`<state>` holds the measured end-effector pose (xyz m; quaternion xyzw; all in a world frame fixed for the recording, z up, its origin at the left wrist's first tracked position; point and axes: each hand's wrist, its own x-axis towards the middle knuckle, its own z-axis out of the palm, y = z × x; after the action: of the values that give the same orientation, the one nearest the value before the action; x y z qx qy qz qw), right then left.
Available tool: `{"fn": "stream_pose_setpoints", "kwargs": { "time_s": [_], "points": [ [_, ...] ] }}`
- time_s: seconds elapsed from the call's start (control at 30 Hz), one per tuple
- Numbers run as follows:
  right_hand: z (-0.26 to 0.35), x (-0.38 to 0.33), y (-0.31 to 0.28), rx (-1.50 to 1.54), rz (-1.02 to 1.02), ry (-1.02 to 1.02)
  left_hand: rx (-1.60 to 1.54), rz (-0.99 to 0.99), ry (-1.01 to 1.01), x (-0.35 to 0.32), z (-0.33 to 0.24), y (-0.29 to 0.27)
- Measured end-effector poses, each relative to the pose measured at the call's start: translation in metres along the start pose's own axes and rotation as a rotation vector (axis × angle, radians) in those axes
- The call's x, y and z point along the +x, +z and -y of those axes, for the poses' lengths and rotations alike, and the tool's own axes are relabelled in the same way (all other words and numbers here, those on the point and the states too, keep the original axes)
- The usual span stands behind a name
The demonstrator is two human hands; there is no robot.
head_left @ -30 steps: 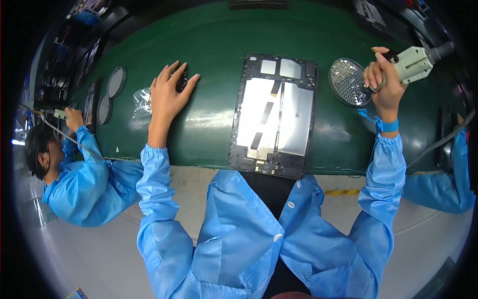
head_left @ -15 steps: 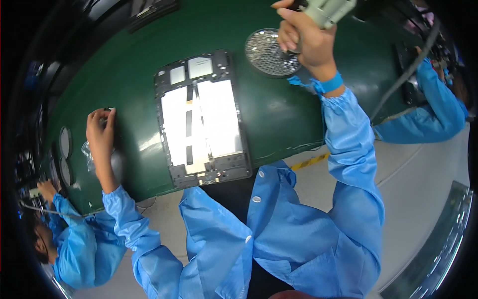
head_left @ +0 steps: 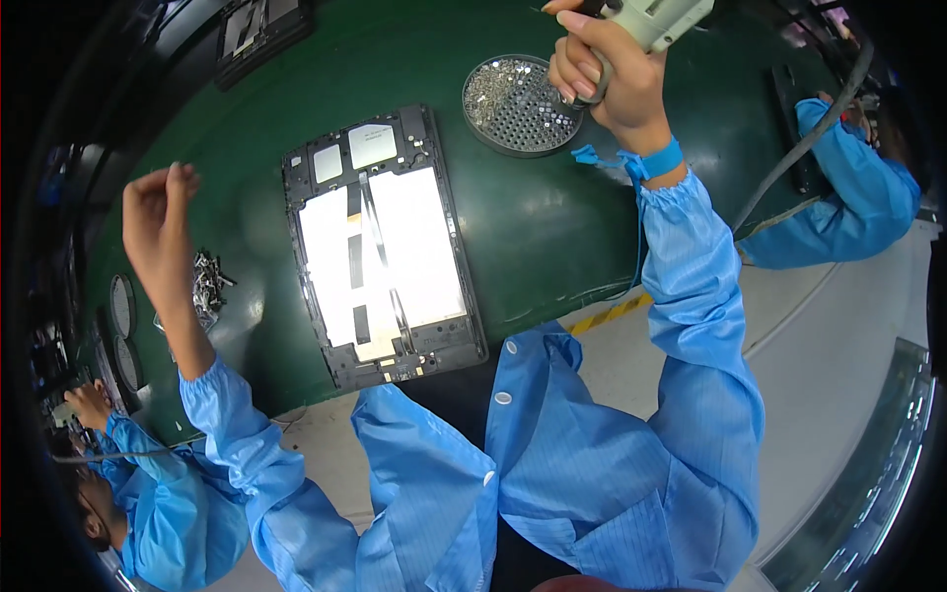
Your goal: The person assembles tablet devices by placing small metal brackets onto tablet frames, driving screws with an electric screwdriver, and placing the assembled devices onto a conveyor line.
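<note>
Clamped in my right hand (head_left: 604,74) is the electric screwdriver (head_left: 656,20), beside the screw dish (head_left: 513,104); my left hand (head_left: 158,212) hangs empty, fingers loosely curled, left of the tablet frame (head_left: 380,242).

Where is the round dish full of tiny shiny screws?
The round dish sits on the green table, up near the right hand, just right of the open tablet frame.

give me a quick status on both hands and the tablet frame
Right hand shut on electric screwdriver, raised beside round screw tray. Left hand empty, lifted near loose screw pile. Open tablet frame flat on green mat, nothing on it.
</note>
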<state>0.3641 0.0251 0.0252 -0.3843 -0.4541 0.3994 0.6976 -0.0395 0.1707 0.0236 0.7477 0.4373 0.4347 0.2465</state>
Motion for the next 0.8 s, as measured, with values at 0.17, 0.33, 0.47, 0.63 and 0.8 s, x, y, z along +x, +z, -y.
{"fn": "stream_pose_setpoints", "kwargs": {
  "time_s": [0.17, 0.33, 0.47, 0.63, 0.8],
  "points": [
    [-0.006, -0.008, 0.010, -0.015, 0.089, -0.011, -0.207, -0.021, -0.004, -0.013, 0.015, 0.045],
    [-0.011, -0.009, 0.009, 0.026, 0.105, 0.036, -0.237, 0.015, -0.024, -0.030, 0.032, 0.061],
    [-0.017, -0.010, 0.006, 0.020, 0.150, 0.003, -0.202, -0.037, -0.027, -0.032, 0.020, 0.069],
    [-0.018, -0.012, 0.010, 0.029, 0.129, 0.060, -0.077, -0.038, -0.039, -0.038, 0.020, 0.065],
    [-0.018, -0.011, 0.008, 0.000, 0.139, 0.060, -0.045, -0.053, -0.055, -0.040, 0.010, 0.068]
  ]
}}
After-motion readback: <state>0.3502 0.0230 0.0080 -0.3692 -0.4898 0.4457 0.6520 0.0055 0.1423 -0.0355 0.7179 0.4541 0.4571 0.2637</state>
